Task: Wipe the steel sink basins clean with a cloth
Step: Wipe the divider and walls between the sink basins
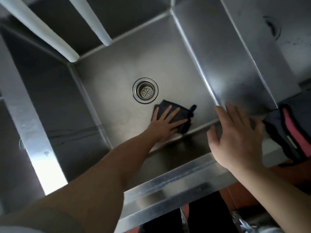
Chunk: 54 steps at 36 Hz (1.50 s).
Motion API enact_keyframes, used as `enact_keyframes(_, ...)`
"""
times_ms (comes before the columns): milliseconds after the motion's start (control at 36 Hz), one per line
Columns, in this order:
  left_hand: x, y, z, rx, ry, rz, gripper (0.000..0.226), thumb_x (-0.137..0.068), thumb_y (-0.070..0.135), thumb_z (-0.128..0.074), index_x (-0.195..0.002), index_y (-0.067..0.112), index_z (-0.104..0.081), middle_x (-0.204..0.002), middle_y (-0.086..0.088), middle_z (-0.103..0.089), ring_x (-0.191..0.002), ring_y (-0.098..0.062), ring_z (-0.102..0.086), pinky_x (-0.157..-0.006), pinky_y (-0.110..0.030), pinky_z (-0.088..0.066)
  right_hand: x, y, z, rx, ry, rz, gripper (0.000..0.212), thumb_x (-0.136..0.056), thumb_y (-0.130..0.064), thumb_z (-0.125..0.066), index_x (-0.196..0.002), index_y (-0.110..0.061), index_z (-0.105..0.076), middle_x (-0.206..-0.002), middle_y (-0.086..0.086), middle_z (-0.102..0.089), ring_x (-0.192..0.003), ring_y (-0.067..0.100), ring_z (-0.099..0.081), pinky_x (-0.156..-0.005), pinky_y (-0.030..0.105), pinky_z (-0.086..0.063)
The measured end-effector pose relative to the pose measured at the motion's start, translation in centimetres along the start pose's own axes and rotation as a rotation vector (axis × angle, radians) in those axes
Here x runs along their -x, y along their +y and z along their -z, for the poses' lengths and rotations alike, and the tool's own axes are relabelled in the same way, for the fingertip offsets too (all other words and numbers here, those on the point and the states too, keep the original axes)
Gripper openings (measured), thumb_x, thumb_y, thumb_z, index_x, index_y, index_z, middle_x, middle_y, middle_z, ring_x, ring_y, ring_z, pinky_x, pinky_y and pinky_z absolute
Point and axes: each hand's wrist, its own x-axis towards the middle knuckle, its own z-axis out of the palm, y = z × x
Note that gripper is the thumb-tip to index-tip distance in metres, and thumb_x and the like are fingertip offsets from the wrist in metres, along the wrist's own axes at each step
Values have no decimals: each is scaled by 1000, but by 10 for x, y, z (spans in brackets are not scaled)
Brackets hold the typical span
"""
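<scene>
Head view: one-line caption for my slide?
Left hand presses a dark cloth flat on the sink basin floor beside the drain.

One basin [117, 68] shows in full, with parts of two more: one on the left [10, 132] and one beyond the back wall [70, 27]. One drain [145, 90] sits in the middle basin's floor. One dark cloth [178, 115] lies there. Two white bars [42, 31] cross the upper left. Two hands are in view, a left hand [164, 126] and a right hand [235, 137], each showing five fingers. One dark and pink fabric item [292, 132] lies at the right edge.
</scene>
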Motion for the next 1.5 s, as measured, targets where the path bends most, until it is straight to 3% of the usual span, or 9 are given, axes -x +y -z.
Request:
enact_keyframes(222,102,-83,-15,272,-65,872,60,-100,59,-24,-150,56,9,-166,7,19,-153,-21,16,-119,-59,3,-1,-1,0,49,-49,-10,52,-87,-35,-41,-132,-13,-53,-145,10,-49,-136,29,-41,-97,51,-32)
enact_keyframes(333,89,-66,-10,408,-46,1010,66,-100,57,-29,-152,51,11,-165,2,22,-152,-27,19,-115,-66,5,-2,-2,0,43,-62,-23,52,-86,-35,-43,-132,-12,-53,-145,12,-50,-135,30,-42,-98,50,-31)
enact_keyframes(444,97,-62,-21,401,-132,906,71,-97,65,-30,-145,58,22,-162,1,31,-150,-29,25,-114,-68,6,-2,-2,-1,39,-41,-21,52,-86,-35,-43,-131,-13,-54,-142,12,-53,-133,30,-45,-98,50,-32)
enact_keyframes(583,136,-76,-27,194,-324,488,67,-97,66,-28,-142,62,21,-154,4,42,-149,-29,26,-116,-65,3,-3,-2,-1,38,-54,-24,53,-85,-37,-43,-131,-14,-55,-143,11,-53,-134,29,-45,-99,49,-31)
enact_keyframes(694,166,-88,-17,-54,-237,-10,63,-96,61,-30,-149,53,2,-165,-14,-15,-149,-45,-18,-107,-75,-24,-3,-2,0,40,-65,-28,52,-85,-37,-43,-131,-15,-54,-142,10,-54,-133,29,-46,-97,49,-32)
enact_keyframes(750,166,-92,-13,-146,-160,-102,70,-93,59,-33,-154,48,1,-157,-16,-37,-140,-47,-37,-99,-77,-34,-4,-2,-1,45,-67,-32,52,-85,-38,-43,-132,-16,-53,-143,8,-53,-133,28,-45,-97,49,-32)
enact_keyframes(944,113,-56,-15,-156,-89,-225,80,-86,48,-66,-152,52,-21,-164,-12,-22,-148,-45,-23,-106,-79,-19,-4,0,-3,78,-84,-28,52,-86,-40,-42,-132,-18,-53,-142,6,-54,-133,27,-46,-98,48,-31)
enact_keyframes(1222,-49,14,26,30,-65,-26,59,-98,61,-30,-149,61,-2,-168,0,6,-153,-35,9,-107,-75,13,-3,-2,2,64,-97,-47,53,-85,-38,-43,-133,-17,-55,-143,6,-54,-133,27,-46,-101,50,-30)
enact_keyframes(1500,-41,-21,51,-12,-132,20,82,-92,57,-54,-149,59,4,-167,5,12,-153,-27,11,-114,-72,-1,-3,-4,1,39,-76,-56,51,-85,-35,-46,-130,-15,-58,-138,5,-58,-132,24,-48,-101,49,-31)
